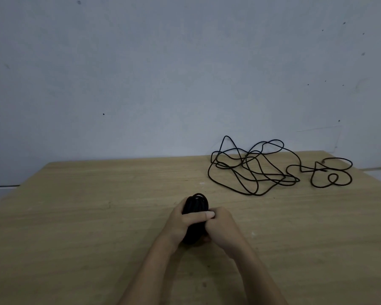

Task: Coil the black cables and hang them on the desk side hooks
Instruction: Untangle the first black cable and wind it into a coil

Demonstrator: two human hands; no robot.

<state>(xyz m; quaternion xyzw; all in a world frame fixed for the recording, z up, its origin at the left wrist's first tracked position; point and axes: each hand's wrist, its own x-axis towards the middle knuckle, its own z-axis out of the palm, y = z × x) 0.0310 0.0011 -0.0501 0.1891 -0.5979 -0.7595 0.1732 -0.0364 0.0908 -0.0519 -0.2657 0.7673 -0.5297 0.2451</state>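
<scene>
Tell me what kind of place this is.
Probably a plain workroom or office corner: a light wooden desk stands against a bare pale grey wall, and a tangled black cable lies on it.

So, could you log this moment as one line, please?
left hand: grips coiled black cable | right hand: pinches it | tangled black cable: loose, far right on wooden desk

Showing no readable text, label, brand, number or sign anywhere in view.
</scene>
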